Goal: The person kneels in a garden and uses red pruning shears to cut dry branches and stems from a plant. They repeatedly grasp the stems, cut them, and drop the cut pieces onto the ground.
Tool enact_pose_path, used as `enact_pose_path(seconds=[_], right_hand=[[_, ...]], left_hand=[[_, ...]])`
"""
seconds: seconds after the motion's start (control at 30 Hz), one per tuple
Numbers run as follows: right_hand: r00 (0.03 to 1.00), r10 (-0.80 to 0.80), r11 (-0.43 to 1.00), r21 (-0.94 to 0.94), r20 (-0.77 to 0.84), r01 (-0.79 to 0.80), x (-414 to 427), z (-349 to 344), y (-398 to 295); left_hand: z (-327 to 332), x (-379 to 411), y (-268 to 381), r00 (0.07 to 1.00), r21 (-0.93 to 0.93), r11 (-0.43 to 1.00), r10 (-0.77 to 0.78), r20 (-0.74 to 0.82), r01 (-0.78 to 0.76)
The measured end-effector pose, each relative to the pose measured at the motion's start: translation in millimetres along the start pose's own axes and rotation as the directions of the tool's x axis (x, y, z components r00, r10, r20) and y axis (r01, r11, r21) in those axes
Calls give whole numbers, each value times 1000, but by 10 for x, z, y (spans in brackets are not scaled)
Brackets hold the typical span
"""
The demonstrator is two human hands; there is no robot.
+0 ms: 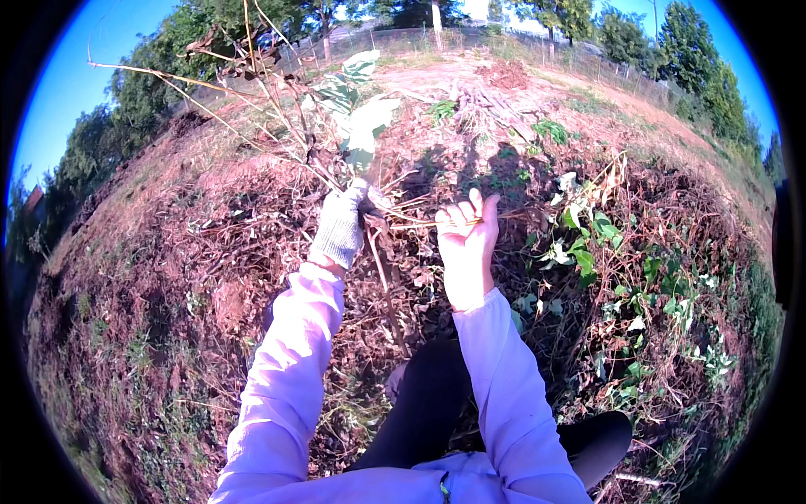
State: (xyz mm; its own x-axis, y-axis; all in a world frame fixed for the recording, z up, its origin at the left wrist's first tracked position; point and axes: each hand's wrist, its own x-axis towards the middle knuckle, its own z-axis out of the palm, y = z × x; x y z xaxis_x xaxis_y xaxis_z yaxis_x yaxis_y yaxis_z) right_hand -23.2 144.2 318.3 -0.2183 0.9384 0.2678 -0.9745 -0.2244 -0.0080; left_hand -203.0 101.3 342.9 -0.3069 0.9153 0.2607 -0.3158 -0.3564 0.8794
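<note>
My left hand, in a knitted glove, is closed around a bundle of dry plant stalks. The stalks fan out up and to the left, with withered brown leaves and a few large pale green leaves among them. A thicker stem slants down from below that hand towards my legs. My bare right hand grips thin vine stems, which stretch across from the bundle and run out past its right side. Where their far ends lead is hard to make out.
Green-leaved vines tangle on the right. Dry leaf litter covers the ground around my dark-clad legs. Farther ahead lies a pile of cut stalks. A wire fence and trees stand at the back.
</note>
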Motion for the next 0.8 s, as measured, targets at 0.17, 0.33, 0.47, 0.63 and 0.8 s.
enact_pose_path(seconds=[0.17, 0.33, 0.47, 0.63, 0.8], right_hand=[[998, 53, 986, -160, 46, -45, -392, 122, 146], [938, 308, 951, -67, 160, -301, -1143, -13, 389], [966, 228, 922, -292, -118, -253, -1380, -114, -249], [877, 324, 767, -445, -353, -463, -1238, -282, 54], [767, 513, 611, -464, -386, -642, -1598, -480, 731]], left_hand=[[-125, 231, -117, 987, -9, 995, -98, -126, 98], [-2053, 885, -247, 795, 972, 95, 595, 119, -216], [-1425, 732, -71, 856, -27, 982, 149, -495, -186], [-697, 147, 227, 974, 475, 868, -41, -222, 145], [-55, -373, -3, 929, 844, 523, -243, 278, -116]])
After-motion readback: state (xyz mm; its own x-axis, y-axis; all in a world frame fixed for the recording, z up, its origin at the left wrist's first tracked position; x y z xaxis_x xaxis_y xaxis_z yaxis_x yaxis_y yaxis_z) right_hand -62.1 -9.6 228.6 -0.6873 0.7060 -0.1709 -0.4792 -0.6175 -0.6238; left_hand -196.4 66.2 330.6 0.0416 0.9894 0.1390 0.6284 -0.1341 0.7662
